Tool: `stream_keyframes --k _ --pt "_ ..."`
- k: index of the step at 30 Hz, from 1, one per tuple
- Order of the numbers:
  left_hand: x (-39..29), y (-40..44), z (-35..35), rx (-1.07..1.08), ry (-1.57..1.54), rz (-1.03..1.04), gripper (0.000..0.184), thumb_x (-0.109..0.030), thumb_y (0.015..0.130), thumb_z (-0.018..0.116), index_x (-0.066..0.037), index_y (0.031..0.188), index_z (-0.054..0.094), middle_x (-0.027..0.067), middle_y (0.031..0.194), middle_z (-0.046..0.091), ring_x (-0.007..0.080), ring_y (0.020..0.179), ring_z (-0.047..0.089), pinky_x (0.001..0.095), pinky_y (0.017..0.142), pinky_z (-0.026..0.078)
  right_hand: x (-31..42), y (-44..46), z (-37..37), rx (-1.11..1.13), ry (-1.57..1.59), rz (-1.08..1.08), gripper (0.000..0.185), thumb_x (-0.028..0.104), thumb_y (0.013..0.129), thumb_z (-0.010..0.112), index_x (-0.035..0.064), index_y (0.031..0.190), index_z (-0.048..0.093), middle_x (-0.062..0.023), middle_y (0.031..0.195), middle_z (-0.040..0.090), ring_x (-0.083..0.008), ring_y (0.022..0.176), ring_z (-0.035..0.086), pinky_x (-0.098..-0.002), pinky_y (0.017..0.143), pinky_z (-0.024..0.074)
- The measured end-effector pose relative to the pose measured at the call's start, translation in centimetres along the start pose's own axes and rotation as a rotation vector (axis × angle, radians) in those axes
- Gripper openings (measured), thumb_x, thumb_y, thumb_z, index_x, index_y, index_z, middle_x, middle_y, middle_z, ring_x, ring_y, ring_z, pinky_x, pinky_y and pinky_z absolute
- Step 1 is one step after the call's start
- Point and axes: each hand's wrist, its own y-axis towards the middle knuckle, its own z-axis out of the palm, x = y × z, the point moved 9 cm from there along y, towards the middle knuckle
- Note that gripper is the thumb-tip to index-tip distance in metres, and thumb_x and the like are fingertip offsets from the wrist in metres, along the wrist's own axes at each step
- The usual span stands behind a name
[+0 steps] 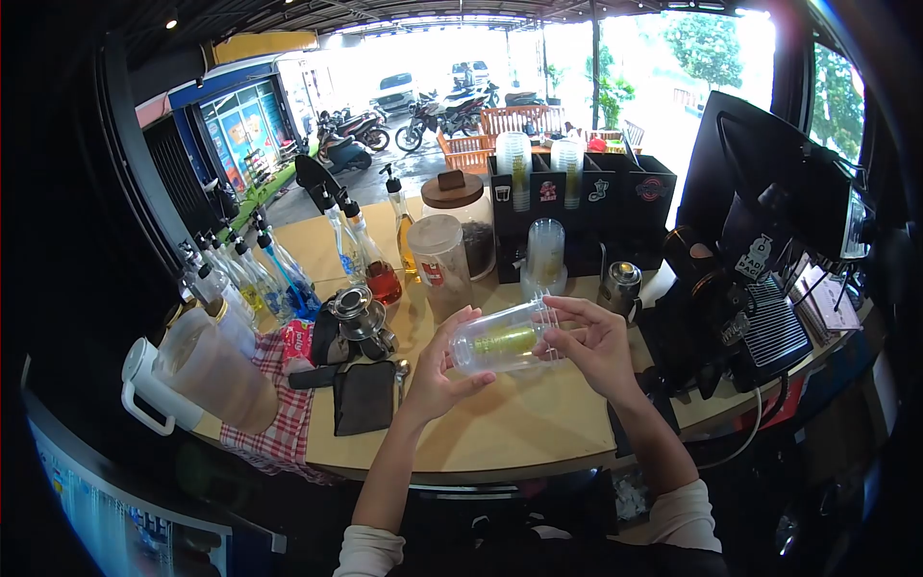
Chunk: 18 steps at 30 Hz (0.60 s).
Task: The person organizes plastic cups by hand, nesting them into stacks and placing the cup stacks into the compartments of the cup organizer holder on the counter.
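Held sideways above the counter is a short stack of clear plastic cups (pixel 507 338) with yellow-green print. My left hand (pixel 444 370) is closed around the base end of the stack. At the rim end, my right hand (pixel 593 348) grips the stacked lips with thumb and fingers. Just behind stands another upside-down stack of clear cups (pixel 545 252). A clear lidded canister (pixel 440 255) is beyond my left hand, and a small metal pitcher (pixel 623 286) is beyond my right hand.
Several pump bottles (pixel 279 279) line the left side, near a large plastic jug (pixel 216 370) on a checked cloth (pixel 274 413). A dark folded cloth (pixel 363 397) lies on the wooden counter (pixel 481 447). A black organizer (pixel 615 207) holds cups behind; a coffee grinder or machine (pixel 702 317) stands right.
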Motion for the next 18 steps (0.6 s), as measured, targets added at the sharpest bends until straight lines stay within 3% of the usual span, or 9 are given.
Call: stream_keyframes --k 4,7,9,14,18 --pt "-0.3 -0.2 -0.1 -0.018 0.048 0.040 0.082 -0.040 0.082 0.063 -0.006 0.139 0.015 0.0155 0.129 0.036 0.0246 0.119 0.040 0.0370 0.100 0.033 -0.2 -0.1 0.2 0.000 0.020 -0.018 0.041 0.001 0.082 0.060 -0.0042 0.121 0.047 -0.0177 0.105 0.059 -0.0205 0.079 0.065 -0.0298 0.071 0.0562" --pt "1.0 -0.4 -0.2 -0.065 0.048 0.004 0.082 -0.045 0.084 0.057 -0.006 0.139 0.010 0.0168 0.125 0.034 0.0265 0.118 0.038 0.0387 0.099 0.031 -0.6 -0.3 0.4 0.007 0.040 -0.028 0.041 0.001 0.082 0.060 -0.0046 0.121 0.047 -0.0180 0.106 0.059 -0.0209 0.080 0.065 -0.0298 0.071 0.0561" --pt "1.3 -0.6 -0.3 -0.063 0.103 0.016 0.081 -0.045 0.084 0.057 -0.007 0.139 0.011 0.0174 0.126 0.033 0.0269 0.118 0.038 0.0390 0.099 0.032 -0.6 -0.4 0.5 0.037 0.091 -0.029 0.040 -0.003 0.082 0.060 -0.0055 0.120 0.048 -0.0184 0.109 0.058 -0.0192 0.087 0.064 -0.0258 0.077 0.0542" --pt "0.3 -0.3 0.2 -0.045 0.184 0.024 0.078 -0.043 0.085 0.057 -0.007 0.138 0.012 0.0182 0.126 0.032 0.0276 0.118 0.038 0.0393 0.098 0.032 -1.3 -0.4 0.0 0.021 0.071 -0.041 0.041 -0.004 0.082 0.059 -0.0051 0.121 0.047 -0.0190 0.109 0.058 -0.0191 0.088 0.063 -0.0267 0.079 0.0538" --pt "0.3 0.1 -0.9 -0.142 0.108 0.025 0.077 -0.031 0.081 0.065 -0.005 0.135 0.017 0.0167 0.123 0.035 0.0260 0.115 0.040 0.0376 0.098 0.034 -1.2 0.0 -0.3 0.039 0.035 -0.038 0.041 -0.004 0.084 0.055 -0.0046 0.124 0.045 -0.0189 0.109 0.059 -0.0185 0.092 0.062 -0.0283 0.083 0.0519"
